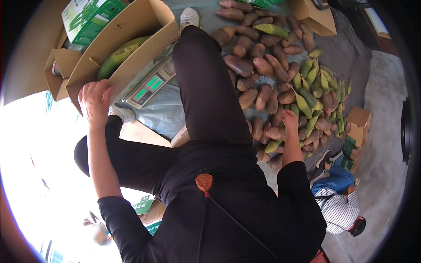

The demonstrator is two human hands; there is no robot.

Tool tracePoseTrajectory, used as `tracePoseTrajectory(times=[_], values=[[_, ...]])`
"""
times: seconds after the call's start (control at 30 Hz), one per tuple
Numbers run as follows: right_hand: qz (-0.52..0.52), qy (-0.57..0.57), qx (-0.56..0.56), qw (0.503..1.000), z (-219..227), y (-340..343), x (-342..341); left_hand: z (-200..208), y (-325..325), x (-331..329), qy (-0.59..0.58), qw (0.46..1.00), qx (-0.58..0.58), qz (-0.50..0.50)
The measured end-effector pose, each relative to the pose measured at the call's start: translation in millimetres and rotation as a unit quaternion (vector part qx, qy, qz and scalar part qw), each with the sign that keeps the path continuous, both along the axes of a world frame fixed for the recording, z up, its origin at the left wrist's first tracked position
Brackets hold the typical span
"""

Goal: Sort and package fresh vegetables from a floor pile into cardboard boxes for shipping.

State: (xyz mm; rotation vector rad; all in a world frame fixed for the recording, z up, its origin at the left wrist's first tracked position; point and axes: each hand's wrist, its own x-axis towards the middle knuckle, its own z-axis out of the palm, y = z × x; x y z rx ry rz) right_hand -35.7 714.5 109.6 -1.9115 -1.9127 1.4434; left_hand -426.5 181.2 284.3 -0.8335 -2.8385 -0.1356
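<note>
My left hand (pixel 94 101) is closed over the near rim of an open cardboard box (pixel 131 65), thumb and fingers bent at its edge. Inside lies a large, long green fruit (pixel 120 55) with a yellowish stem. Beside the box is a digital scale (pixel 151 85) with lit green displays. On the right, my right hand (pixel 289 119) is at the pile, fingers curled; what they hold, if anything, is hidden. Close by it are a green pointed fruit (pixel 302 105) and several elongated purple-brown fruits (pixel 264 96).
A green and white carton (pixel 90 19) and a small cardboard box (pixel 61 72) stand at the far left. Another cardboard box (pixel 313 17) is beyond the pile. At the lower right is a person in a striped top (pixel 337 208), near stacked boxes (pixel 357 127).
</note>
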Motion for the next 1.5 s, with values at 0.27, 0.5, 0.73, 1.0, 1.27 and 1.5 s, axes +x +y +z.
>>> tracePoseTrajectory(times=[0.27,0.5,0.73,1.0,1.27,1.5], values=[[0.03,0.022,-0.015,0.999,-29,12,-21,2,-3,-1,-0.04,0.998,-0.019,0.05],[0.259,0.101,0.033,0.96,43,-7,-204,16,-60,-30,0.006,0.958,0.124,0.258],[0.524,0.157,0.123,0.828,170,-96,-391,26,-129,-62,-0.241,0.9,-0.1,0.35],[0.683,-0.021,0.245,0.688,203,-187,-484,8,-119,-61,-0.422,0.836,0.082,0.341],[0.683,-0.137,0.261,0.669,176,-220,-515,-56,-156,-74,-0.279,0.945,-0.059,0.159],[0.71,-0.013,0.278,0.647,191,-249,-552,-24,-186,-82,-0.21,0.938,-0.266,0.072]])
